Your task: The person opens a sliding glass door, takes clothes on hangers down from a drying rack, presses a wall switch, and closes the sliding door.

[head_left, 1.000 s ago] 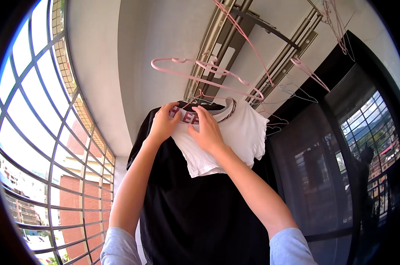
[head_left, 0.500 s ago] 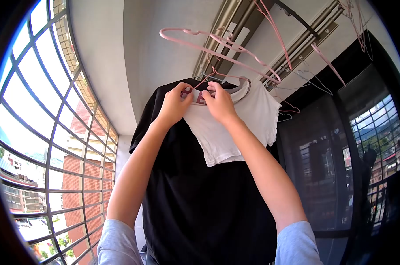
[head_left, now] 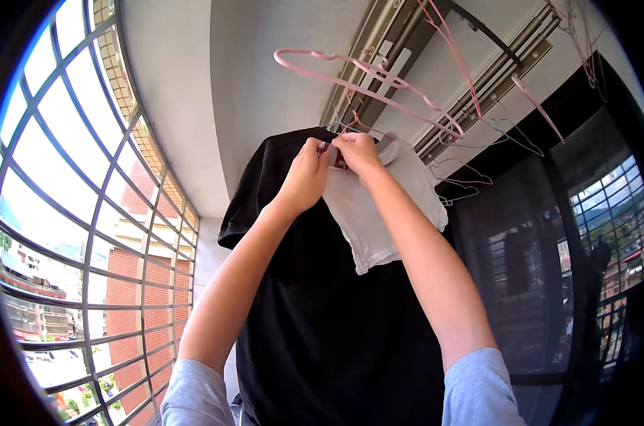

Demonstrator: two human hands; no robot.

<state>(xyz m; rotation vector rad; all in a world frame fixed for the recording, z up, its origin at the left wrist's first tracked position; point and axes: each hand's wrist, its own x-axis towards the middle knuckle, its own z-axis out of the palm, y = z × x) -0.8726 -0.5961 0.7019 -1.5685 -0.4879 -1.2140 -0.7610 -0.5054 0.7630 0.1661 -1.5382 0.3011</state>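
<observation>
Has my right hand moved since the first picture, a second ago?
Yes. Judged against the ceiling rail, your right hand has shifted leftward and slightly up, bringing it closer to your left hand.

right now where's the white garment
In the head view, the white garment is just right of centre, in front of the black garment, its upper edge at the left hand and right hand.

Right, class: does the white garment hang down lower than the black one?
No, the white garment ends partway down, while the black garment runs on well below it.
</observation>
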